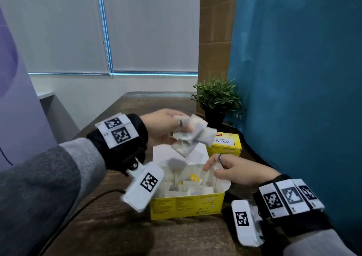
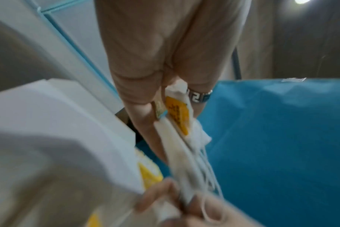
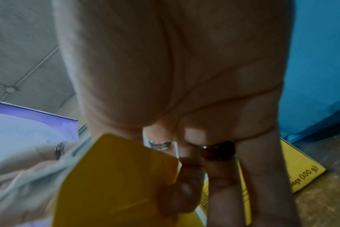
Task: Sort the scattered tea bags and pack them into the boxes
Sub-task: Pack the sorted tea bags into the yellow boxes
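My left hand (image 1: 162, 126) grips a bunch of tea bags (image 1: 193, 136), strings and a yellow tag dangling, above the open yellow box (image 1: 186, 206) on the table (image 1: 117, 226). More tea bags lie inside that box. My right hand (image 1: 235, 171) sits at the box's right flap (image 1: 221, 185), fingers loosely bent; I cannot tell whether they pinch it. A second yellow box (image 1: 225, 146), closed, stands just behind, near a potted plant (image 1: 217, 98).

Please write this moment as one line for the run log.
phase: packing | left hand: holds bunch of tea bags above open yellow box | right hand: at its right flap, grip unclear
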Tool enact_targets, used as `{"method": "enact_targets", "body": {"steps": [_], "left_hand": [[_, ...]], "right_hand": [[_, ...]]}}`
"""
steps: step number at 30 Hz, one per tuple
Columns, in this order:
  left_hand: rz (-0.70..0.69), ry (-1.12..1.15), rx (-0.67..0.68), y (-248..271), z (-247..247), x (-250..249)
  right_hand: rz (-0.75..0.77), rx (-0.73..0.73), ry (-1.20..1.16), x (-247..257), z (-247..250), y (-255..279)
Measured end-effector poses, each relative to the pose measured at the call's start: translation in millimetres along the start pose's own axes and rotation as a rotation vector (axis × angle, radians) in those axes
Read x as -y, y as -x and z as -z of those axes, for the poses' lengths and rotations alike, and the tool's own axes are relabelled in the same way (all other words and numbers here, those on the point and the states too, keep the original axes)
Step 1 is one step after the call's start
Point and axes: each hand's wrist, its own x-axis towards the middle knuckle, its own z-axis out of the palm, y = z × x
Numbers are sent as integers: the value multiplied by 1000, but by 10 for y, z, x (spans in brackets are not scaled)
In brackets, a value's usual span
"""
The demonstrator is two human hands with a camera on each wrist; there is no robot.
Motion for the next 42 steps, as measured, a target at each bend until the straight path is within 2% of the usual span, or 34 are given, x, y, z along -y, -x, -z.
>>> {"method": "enact_targets", "body": {"steps": [2, 5, 8, 10, 12, 15, 19, 22, 25, 29, 31, 38, 42], "left_hand": [[139, -82, 100, -41, -139, 174], [272, -423, 158, -86, -202, 344], [232, -540, 121, -146, -126, 340], [230, -588, 143, -157, -101, 323], [252, -515, 190, -154, -68, 331], [262, -462, 193, -130, 17, 318], [273, -730, 243, -59, 43, 332], [183, -843, 234, -16, 31, 354], [97, -721, 231, 6, 55, 350], [104, -421, 226, 35, 105, 321], [100, -382, 239, 48, 131, 289], [264, -856, 329, 60, 128, 324], [148, -1034, 312, 30, 78, 418]], "right_hand": [[22, 6, -37, -20, -5, -11], [12, -2, -78, -43, 7, 2], [-6, 11, -65, -70, -2, -17], [-8, 7, -54, -64, -8, -21], [-17, 11, -45, -58, -6, -27], [-25, 12, -25, -41, 4, -1], [-11, 26, -40, -38, 5, 7], [2, 18, -78, -32, -9, -7], [-8, 17, -82, -28, -15, -10], [-31, 31, 18, -30, -7, -8], [-46, 31, 44, -55, -11, -24], [-8, 39, 36, -44, -19, -24], [-21, 37, 25, -51, -22, -10]]}}
